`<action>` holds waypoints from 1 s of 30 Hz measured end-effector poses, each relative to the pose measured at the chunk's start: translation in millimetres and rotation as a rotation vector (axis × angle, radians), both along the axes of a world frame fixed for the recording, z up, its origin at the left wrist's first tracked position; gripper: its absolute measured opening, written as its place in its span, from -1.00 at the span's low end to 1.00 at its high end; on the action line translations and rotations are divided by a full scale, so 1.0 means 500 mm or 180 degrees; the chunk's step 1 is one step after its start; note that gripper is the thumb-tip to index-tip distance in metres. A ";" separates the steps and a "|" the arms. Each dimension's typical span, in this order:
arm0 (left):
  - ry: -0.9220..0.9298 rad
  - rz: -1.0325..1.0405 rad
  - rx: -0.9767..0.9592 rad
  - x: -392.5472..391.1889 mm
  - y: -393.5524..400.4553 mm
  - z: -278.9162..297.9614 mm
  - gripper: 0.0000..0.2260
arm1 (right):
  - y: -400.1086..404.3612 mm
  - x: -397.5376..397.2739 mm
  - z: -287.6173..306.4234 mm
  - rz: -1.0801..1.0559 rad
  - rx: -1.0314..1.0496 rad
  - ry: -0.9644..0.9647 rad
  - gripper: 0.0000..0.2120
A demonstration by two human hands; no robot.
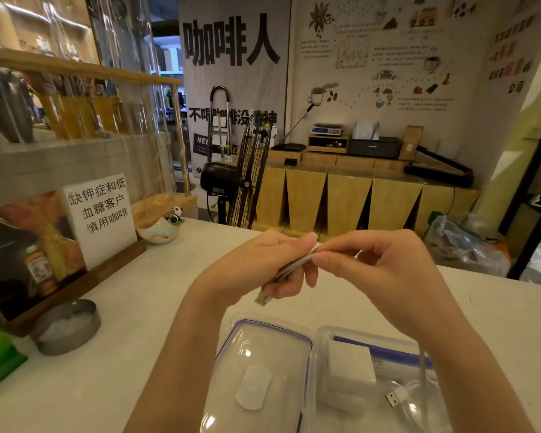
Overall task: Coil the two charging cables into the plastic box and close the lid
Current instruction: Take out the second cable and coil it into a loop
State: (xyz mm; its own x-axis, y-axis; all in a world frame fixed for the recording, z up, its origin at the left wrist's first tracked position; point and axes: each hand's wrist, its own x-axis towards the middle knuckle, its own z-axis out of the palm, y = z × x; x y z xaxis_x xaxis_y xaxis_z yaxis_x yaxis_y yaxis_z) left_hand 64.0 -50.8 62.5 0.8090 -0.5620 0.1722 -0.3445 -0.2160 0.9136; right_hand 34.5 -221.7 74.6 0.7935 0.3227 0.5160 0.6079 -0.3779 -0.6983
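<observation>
My left hand [272, 264] grips a folded bundle of white charging cable [294, 265] above the table; its USB plug [262, 299] sticks out below the fist. My right hand [375, 264] pinches the bundle's upper end with thumb and fingers. Below them the clear plastic box [322, 339] stands open on the table. A second white cable [409, 398] with a USB plug lies in it beside a white charger block [350, 367]. One strand runs up from the box toward my right forearm. The clear blue-edged lid [263, 342] lies flat left of the box.
A round metal tin [66, 326] stands at the left. Behind it are a framed sign on a wooden stand [97, 214] and a small panda dish [163, 229]. The table's far edge runs behind my hands; a black fan [238, 179] stands beyond it.
</observation>
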 end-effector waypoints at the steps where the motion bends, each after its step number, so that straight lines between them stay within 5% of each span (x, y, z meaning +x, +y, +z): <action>1: 0.0147 -0.0194 -0.0114 0.000 0.003 0.002 -0.58 | 0.001 0.002 -0.001 0.0006 0.0107 -0.0010 -0.93; 7: 0.1120 -0.1003 -0.1183 0.004 0.018 0.008 -0.63 | 0.017 0.005 -0.005 0.0107 0.0952 0.0087 -0.81; 12: 0.2152 -0.1692 -0.3192 -0.004 0.016 0.022 -0.76 | 0.042 0.009 -0.031 0.0208 0.1658 0.0732 -0.85; 16: 0.2792 -0.1386 -0.4625 -0.007 0.006 0.022 -0.78 | 0.063 0.008 -0.046 0.0224 0.1440 0.0981 -0.81; 19: 0.2515 -0.0583 -0.5180 0.001 0.005 0.021 -0.71 | 0.071 0.004 -0.054 0.0331 0.1162 0.1495 -0.81; 23: 0.1831 -0.0004 -0.5366 0.016 0.000 0.015 -0.66 | 0.085 -0.002 -0.061 0.0443 0.0587 0.1751 -0.76; 30: 0.0174 0.1096 -0.3735 0.033 -0.007 -0.004 -0.76 | 0.080 -0.018 -0.042 0.0591 0.0290 0.1636 -0.80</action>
State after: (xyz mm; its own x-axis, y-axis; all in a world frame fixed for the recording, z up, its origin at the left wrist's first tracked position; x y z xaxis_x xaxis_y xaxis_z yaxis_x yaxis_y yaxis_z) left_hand 80.5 -54.2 60.6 0.9068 0.1561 0.3916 -0.3871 0.6761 0.6269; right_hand 25.3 -181.6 53.9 0.8845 0.4535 0.1097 0.2309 -0.2210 -0.9475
